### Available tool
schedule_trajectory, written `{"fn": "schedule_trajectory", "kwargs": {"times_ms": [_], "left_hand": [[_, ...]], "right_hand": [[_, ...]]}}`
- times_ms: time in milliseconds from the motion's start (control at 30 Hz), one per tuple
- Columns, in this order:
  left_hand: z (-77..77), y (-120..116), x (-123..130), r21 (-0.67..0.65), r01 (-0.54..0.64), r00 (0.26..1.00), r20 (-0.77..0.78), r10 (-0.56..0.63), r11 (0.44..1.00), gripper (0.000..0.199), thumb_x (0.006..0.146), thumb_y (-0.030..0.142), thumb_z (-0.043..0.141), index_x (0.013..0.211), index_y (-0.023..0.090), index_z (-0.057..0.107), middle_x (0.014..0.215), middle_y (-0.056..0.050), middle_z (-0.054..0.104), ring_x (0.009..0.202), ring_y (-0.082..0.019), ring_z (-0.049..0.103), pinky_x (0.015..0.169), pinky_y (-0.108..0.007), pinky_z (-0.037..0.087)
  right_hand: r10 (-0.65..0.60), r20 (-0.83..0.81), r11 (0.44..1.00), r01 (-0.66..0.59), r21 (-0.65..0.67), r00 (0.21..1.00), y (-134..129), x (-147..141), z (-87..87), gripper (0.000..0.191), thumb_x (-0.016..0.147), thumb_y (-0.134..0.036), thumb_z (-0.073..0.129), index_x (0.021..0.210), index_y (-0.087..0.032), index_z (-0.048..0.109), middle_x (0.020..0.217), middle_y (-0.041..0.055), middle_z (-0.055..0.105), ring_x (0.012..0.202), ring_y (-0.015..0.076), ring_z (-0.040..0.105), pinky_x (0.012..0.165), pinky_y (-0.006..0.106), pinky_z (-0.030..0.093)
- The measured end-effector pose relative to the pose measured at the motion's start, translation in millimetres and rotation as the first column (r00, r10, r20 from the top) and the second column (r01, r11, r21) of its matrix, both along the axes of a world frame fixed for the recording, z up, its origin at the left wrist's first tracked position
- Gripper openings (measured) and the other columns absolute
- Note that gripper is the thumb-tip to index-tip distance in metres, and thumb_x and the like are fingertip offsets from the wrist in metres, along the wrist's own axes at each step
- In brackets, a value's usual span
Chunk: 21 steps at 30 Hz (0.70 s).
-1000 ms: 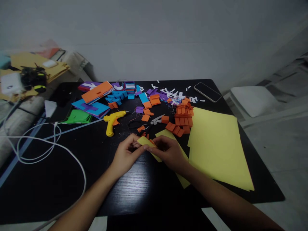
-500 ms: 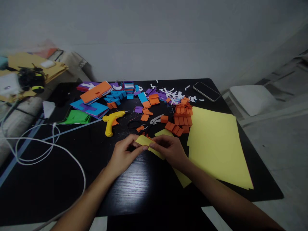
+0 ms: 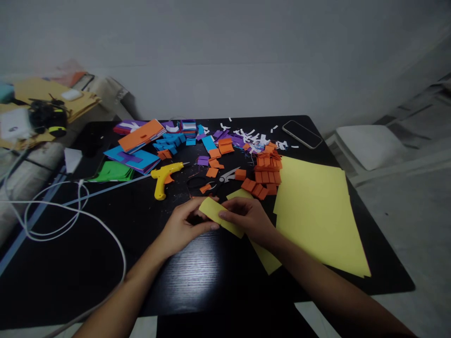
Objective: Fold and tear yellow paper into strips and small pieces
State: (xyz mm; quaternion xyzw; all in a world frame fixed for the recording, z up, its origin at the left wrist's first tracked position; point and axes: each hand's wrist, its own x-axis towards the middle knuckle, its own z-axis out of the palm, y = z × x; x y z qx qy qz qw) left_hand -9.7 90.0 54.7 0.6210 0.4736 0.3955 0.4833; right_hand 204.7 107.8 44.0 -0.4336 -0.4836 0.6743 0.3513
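A small yellow paper strip (image 3: 221, 217) is held up between my two hands over the black table. My right hand (image 3: 252, 220) pinches it, thumb on top and fingers behind. Curved around its left end is my left hand (image 3: 185, 223); those fingers go partly out of sight behind the paper, and the thumb rests along the lower edge. Under my right hand lies a longer yellow paper piece (image 3: 266, 258). Just beyond the hands are black-handled scissors (image 3: 227, 176) among small folded orange paper pieces (image 3: 257, 188).
Large yellow sheets (image 3: 317, 216) lie at right, with a phone (image 3: 302, 134) behind. A yellow tagging gun (image 3: 164, 178) sits left of the scissors. Blue, orange and green paper stacks (image 3: 134, 157) are at the back left. A white cable (image 3: 95, 216) loops across the left side.
My left thumb has slid off the strip's face to its lower edge, so more of the yellow surface shows. The strip has tilted slightly; the right hand has barely moved.
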Motion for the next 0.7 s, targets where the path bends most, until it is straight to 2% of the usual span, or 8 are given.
{"fn": "schedule_trajectory", "kwargs": {"times_ms": [133, 333, 500, 600, 700], "left_hand": [[4.3, -0.7, -1.0, -0.065, 0.037, 0.999, 0.027, -0.036, 0.997, 0.045, 0.073, 0.03, 0.091, 0.114, 0.022, 0.074, 0.101, -0.004, 0.078, 0.089, -0.02, 0.073, 0.079, -0.031, 0.06], [2.9, -0.8, -4.5, -0.026, 0.095, 0.995, -0.022, -0.095, 0.995, 0.041, 0.073, 0.032, 0.091, 0.109, 0.022, 0.073, 0.097, -0.003, 0.075, 0.083, -0.018, 0.07, 0.074, -0.029, 0.057], [1.7, -0.3, -6.5, 0.03, 0.154, 0.982, -0.116, -0.15, 0.988, 0.039, 0.074, 0.033, 0.091, 0.108, 0.023, 0.072, 0.096, -0.001, 0.074, 0.08, -0.017, 0.068, 0.072, -0.026, 0.053], [2.6, -0.3, -6.0, 0.05, 0.176, 0.976, -0.14, -0.168, 0.983, 0.042, 0.074, 0.032, 0.092, 0.111, 0.024, 0.072, 0.101, -0.002, 0.075, 0.086, -0.018, 0.069, 0.076, -0.027, 0.053], [3.8, -0.6, -4.9, 0.061, 0.181, 0.975, -0.14, -0.171, 0.982, 0.042, 0.074, 0.032, 0.091, 0.11, 0.023, 0.073, 0.1, -0.002, 0.077, 0.085, -0.018, 0.07, 0.076, -0.027, 0.053]], "right_hand": [[0.043, -0.031, 0.999, -0.044, -0.031, 0.999, 0.1, 0.2, 2.4, 0.032, 0.073, -0.046, 0.091, 0.089, -0.021, 0.08, 0.078, 0.0006, 0.075, 0.067, 0.0153, 0.067, 0.062, 0.027, 0.049], [0.094, -0.046, 0.993, -0.097, -0.065, 0.994, 1.1, 1.1, 2.8, 0.036, 0.066, -0.048, 0.094, 0.085, -0.021, 0.08, 0.08, 0.0004, 0.077, 0.069, 0.0156, 0.068, 0.064, 0.027, 0.05], [0.165, -0.049, 0.983, -0.168, -0.075, 0.985, 2.0, 3.8, 1.8, 0.033, 0.07, -0.045, 0.093, 0.088, -0.02, 0.08, 0.08, -0.0004, 0.076, 0.069, 0.0143, 0.068, 0.065, 0.026, 0.049], [0.166, -0.069, 0.983, -0.171, -0.072, 0.984, 2.7, 3.9, 1.5, 0.036, 0.069, -0.043, 0.094, 0.086, -0.018, 0.075, 0.077, -0.0014, 0.074, 0.07, 0.0141, 0.068, 0.067, 0.026, 0.05], [0.146, -0.099, 0.983, -0.156, -0.099, 0.984, 3.2, 3.2, 1.6, 0.048, 0.066, -0.04, 0.096, 0.093, -0.02, 0.063, 0.074, -0.0032, 0.073, 0.067, 0.0139, 0.069, 0.064, 0.025, 0.05]]}}
